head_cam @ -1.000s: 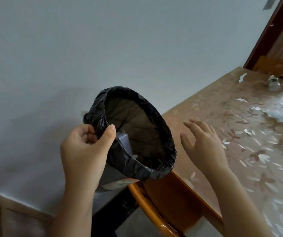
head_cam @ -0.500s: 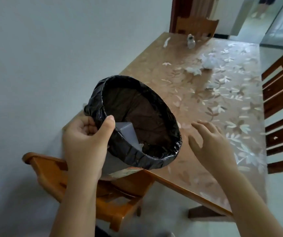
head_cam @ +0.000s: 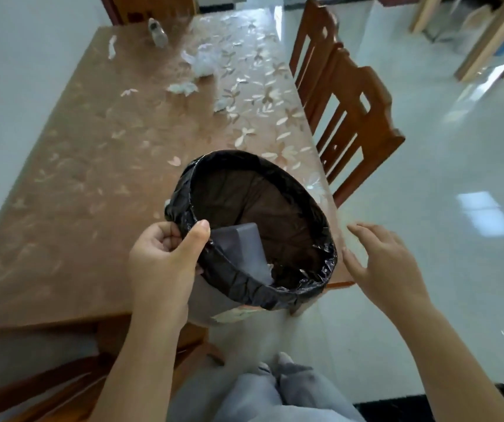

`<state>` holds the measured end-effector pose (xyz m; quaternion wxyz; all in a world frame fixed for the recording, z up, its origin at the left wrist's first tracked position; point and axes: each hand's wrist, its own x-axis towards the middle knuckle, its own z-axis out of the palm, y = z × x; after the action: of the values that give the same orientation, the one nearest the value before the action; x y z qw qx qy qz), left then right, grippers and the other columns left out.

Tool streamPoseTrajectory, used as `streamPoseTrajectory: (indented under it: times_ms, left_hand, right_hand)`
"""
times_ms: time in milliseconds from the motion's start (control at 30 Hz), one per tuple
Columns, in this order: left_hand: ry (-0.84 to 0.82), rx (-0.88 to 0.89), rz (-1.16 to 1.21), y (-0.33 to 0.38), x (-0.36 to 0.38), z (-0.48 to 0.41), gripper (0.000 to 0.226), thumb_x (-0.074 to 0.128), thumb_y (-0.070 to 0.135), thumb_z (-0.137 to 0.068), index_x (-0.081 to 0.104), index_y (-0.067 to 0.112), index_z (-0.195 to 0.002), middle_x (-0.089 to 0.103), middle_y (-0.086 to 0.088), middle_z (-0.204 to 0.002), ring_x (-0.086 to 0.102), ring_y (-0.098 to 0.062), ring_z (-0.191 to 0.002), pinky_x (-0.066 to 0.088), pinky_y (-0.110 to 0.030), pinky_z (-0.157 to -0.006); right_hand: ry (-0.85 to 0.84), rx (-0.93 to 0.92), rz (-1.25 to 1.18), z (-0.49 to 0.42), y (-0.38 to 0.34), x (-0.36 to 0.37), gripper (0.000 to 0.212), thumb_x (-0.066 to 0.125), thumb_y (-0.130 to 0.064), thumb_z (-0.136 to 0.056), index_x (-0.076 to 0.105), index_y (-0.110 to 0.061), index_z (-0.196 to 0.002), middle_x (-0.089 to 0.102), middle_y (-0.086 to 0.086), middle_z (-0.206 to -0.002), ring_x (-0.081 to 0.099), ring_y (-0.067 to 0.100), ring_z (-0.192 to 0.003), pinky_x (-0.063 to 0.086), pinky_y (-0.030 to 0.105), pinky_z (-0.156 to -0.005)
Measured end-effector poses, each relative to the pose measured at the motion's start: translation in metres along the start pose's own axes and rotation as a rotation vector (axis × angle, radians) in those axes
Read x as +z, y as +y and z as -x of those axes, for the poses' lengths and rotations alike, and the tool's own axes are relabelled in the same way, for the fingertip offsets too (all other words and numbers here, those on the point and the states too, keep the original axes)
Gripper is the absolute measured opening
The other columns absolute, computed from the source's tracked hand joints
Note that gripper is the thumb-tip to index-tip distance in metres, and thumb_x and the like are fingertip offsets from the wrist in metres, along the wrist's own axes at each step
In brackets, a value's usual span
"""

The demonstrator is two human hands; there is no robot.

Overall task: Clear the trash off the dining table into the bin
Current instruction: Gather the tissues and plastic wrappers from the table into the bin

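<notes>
The bin [head_cam: 253, 229] hangs tilted over the near end of the worktop [head_cam: 71, 184], mouth turned up toward the camera, gripped by the left hand [head_cam: 165, 263]: thumb over the rim, curled fingers behind, pinching the black liner [head_cam: 278, 292] against the wall. Carried one-handed this way, it is probably light and nearly empty. The plastic wall looks stiff enough to take that pinch, but the glossy liner is thin and could slide or tear, so the rim is the sensible hold. A grey flap or sheet [head_cam: 244, 248] sits inside near the thumb; what it is I cannot tell. The bin's base is hidden behind the rim and hand.

The right hand [head_cam: 387, 263] is open, fingers spread, holding nothing, just beside the bin's right edge and apart from it.

Farther along the worktop lie the crumpled tissues [head_cam: 183, 86], a larger white wad [head_cam: 202, 63] beyond them and a thin scrap [head_cam: 112, 50] near the wall. These should be soft, weightless and easy to pinch or sweep anywhere. Some pale spots may be trash or only the printed petals of the table cover; blur makes them hard to separate. At the far end lies a small clear bottle [head_cam: 157, 33], likely light and apt to roll; whether it is capped or empty is unclear. Two wooden chairs [head_cam: 345, 95] stand along the right side.
</notes>
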<state>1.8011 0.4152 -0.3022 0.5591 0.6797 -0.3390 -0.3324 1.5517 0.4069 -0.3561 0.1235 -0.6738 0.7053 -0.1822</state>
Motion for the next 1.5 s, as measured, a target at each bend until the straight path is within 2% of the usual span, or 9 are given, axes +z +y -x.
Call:
streamPoseTrajectory:
  times_ms: [167, 300, 433, 633, 900, 1200, 1300, 1433, 1500]
  left_hand:
    - [-0.209, -0.03, -0.029, -0.007, 0.043, 0.009, 0.018, 0.072, 0.021, -0.073, 0.056, 0.012, -0.072, 0.055, -0.002, -0.061, 0.053, -0.009, -0.048, 0.042, -0.017, -0.039]
    - [-0.364, -0.043, -0.035, -0.007, 0.083, 0.026, 0.022, 0.072, 0.021, -0.074, 0.057, 0.006, -0.079, 0.053, -0.008, -0.067, 0.051, -0.014, -0.054, 0.043, -0.018, -0.04]
    - [-0.503, -0.047, -0.041, 0.002, 0.135, 0.046, 0.021, 0.072, 0.019, -0.074, 0.053, 0.012, -0.071, 0.051, -0.003, -0.061, 0.047, -0.008, -0.044, 0.04, -0.015, -0.038]
    - [-0.652, -0.022, -0.065, 0.01, 0.233, 0.083, 0.02, 0.072, 0.019, -0.074, 0.054, 0.009, -0.073, 0.05, -0.005, -0.063, 0.049, -0.01, -0.049, 0.042, -0.015, -0.04]
    - [-0.617, -0.023, -0.046, 0.029, 0.387, 0.116, 0.02, 0.072, 0.022, -0.072, 0.054, 0.014, -0.071, 0.052, -0.001, -0.06, 0.048, -0.002, -0.042, 0.042, -0.014, -0.04]
    - [-0.506, 0.006, -0.038, 0.052, 0.507, 0.09, 0.017, 0.07, 0.02, -0.077, 0.054, 0.016, -0.07, 0.058, -0.001, -0.061, 0.054, 0.003, -0.042, 0.044, -0.011, -0.04]
    - [-0.476, -0.005, -0.085, 0.057, 0.557, 0.062, 0.016, 0.069, 0.022, -0.078, 0.056, 0.014, -0.074, 0.06, -0.002, -0.064, 0.056, -0.002, -0.046, 0.04, -0.008, -0.037]
    - [-0.437, 0.0, -0.08, 0.067, 0.622, 0.007, 0.021, 0.07, 0.025, -0.074, 0.057, 0.008, -0.076, 0.063, -0.015, -0.075, 0.057, -0.017, -0.061, 0.046, -0.012, -0.041]
    - [-0.4, 0.021, -0.074, 0.077, 0.648, -0.025, 0.021, 0.071, 0.025, -0.074, 0.057, 0.009, -0.074, 0.062, -0.015, -0.074, 0.057, -0.018, -0.062, 0.046, -0.013, -0.041]
  right_hand:
    - [0.08, 0.211, -0.013, 0.035, 0.038, -0.01, 0.039, 0.061, -0.016, -0.081, 0.055, -0.006, -0.119, 0.06, 0.015, -0.12, 0.052, 0.033, -0.111, 0.044, 0.045, -0.093]
    - [0.12, 0.338, -0.002, 0.058, 0.071, -0.023, 0.039, 0.059, -0.018, -0.083, 0.053, -0.008, -0.121, 0.058, 0.014, -0.123, 0.05, 0.031, -0.113, 0.043, 0.045, -0.094]
    - [0.191, 0.459, -0.019, 0.074, 0.11, -0.041, 0.039, 0.057, -0.018, -0.084, 0.053, -0.009, -0.122, 0.058, 0.012, -0.123, 0.049, 0.029, -0.114, 0.042, 0.044, -0.094]
    - [0.289, 0.594, -0.027, 0.067, 0.193, -0.077, 0.038, 0.056, -0.02, -0.085, 0.051, -0.01, -0.122, 0.058, 0.011, -0.123, 0.049, 0.027, -0.114, 0.041, 0.041, -0.094]
    - [0.329, 0.577, 0.022, 0.004, 0.317, -0.14, 0.038, 0.058, -0.019, -0.084, 0.053, -0.01, -0.12, 0.059, 0.01, -0.12, 0.051, 0.029, -0.109, 0.043, 0.042, -0.091]
    - [0.242, 0.509, 0.048, -0.106, 0.399, -0.171, 0.04, 0.058, -0.019, -0.084, 0.052, -0.008, -0.122, 0.058, 0.014, -0.124, 0.05, 0.03, -0.115, 0.041, 0.044, -0.097]
    - [0.235, 0.471, 0.061, -0.168, 0.423, -0.175, 0.038, 0.06, -0.017, -0.082, 0.055, -0.006, -0.119, 0.059, 0.016, -0.122, 0.053, 0.033, -0.111, 0.042, 0.047, -0.096]
    - [0.252, 0.394, 0.059, -0.273, 0.441, -0.184, 0.036, 0.061, -0.017, -0.082, 0.057, -0.006, -0.116, 0.059, 0.016, -0.122, 0.053, 0.034, -0.111, 0.04, 0.046, -0.095]
    - [0.258, 0.341, 0.048, -0.328, 0.442, -0.19, 0.036, 0.061, -0.017, -0.082, 0.057, -0.007, -0.116, 0.059, 0.016, -0.122, 0.052, 0.033, -0.112, 0.038, 0.044, -0.097]
